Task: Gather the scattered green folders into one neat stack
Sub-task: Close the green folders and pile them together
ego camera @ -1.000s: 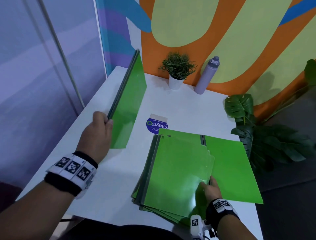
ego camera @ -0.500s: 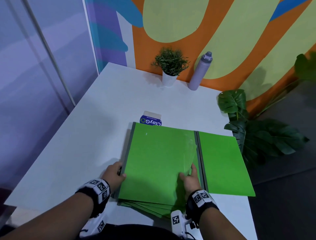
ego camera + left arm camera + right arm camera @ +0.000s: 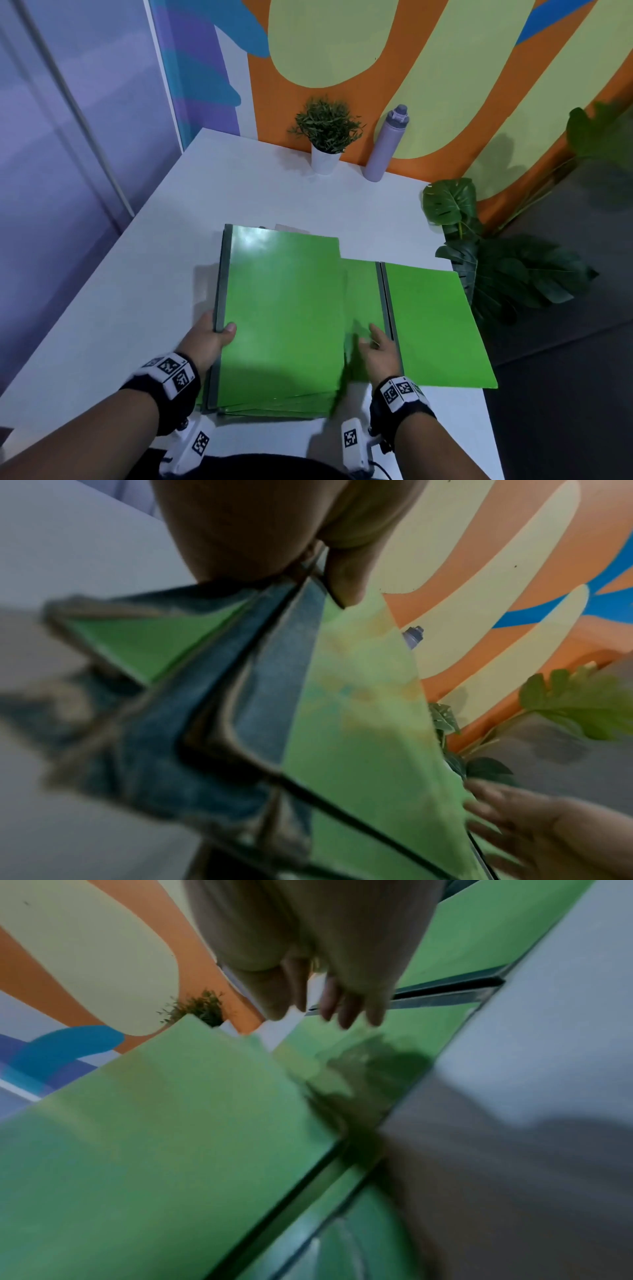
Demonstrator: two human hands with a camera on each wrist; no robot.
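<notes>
A white table (image 3: 144,260) juts out from a wall painted in orange, pale yellow and blue, and the green folders sit toward its near edge.

The left hand (image 3: 209,337) grasps the stack of folders (image 3: 284,308) at its grey spine side, thumb over the top cover and fingers hidden underneath. That hold looks meant to pin the spines in line while the pile is squared. The right hand (image 3: 378,347) lies released, fingers straight and flat, just past the stack's right edge on the open folder (image 3: 435,325). It seems placed to nudge the loose covers leftward or to steady this last piece.

The stack lies between the two hands, its lower sheets fanning slightly at the near edge, so it is not yet neat. The open folder spreads from under the stack toward the table's right edge, its near-right corner close to that edge.

Along the far edge, well apart from the hands, stand a small potted plant (image 3: 325,137) and a lilac bottle (image 3: 385,144).
</notes>
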